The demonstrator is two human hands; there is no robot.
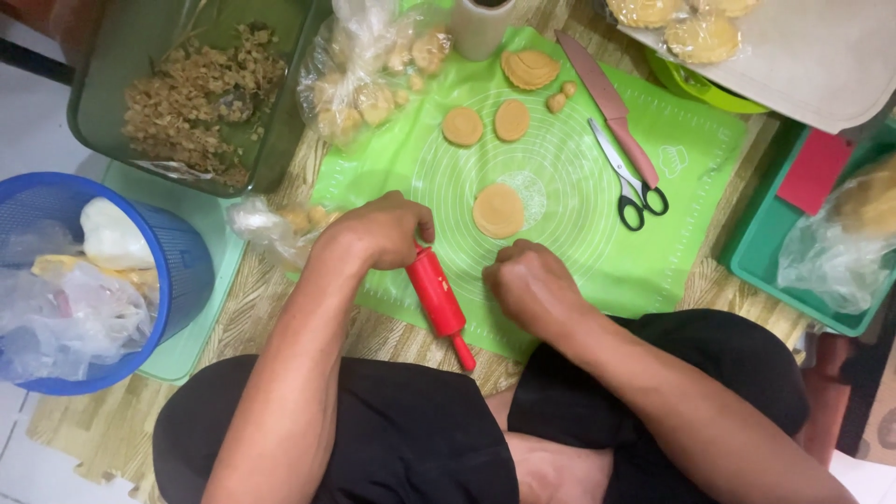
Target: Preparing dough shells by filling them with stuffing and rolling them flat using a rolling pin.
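On green mat (672, 159): left hand (378, 231) grips red rolling pin (436, 291); right hand (532, 285) fisted, seemingly empty; clear bag (373, 65) behind

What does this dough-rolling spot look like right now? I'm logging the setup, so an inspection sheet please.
Surface: green silicone mat on a woven floor mat.
Job's things: red rolling pin; flattened dough disc at the mat's centre; two smaller discs behind it.
Clutter: scissors, pink knife, plastic bags of dough, green tub of crumbs.
Grippers: left hand on the rolling pin; right hand fisted, contents hidden.
Cables: nothing seen.
Surroundings: blue basket with bags, green tray.
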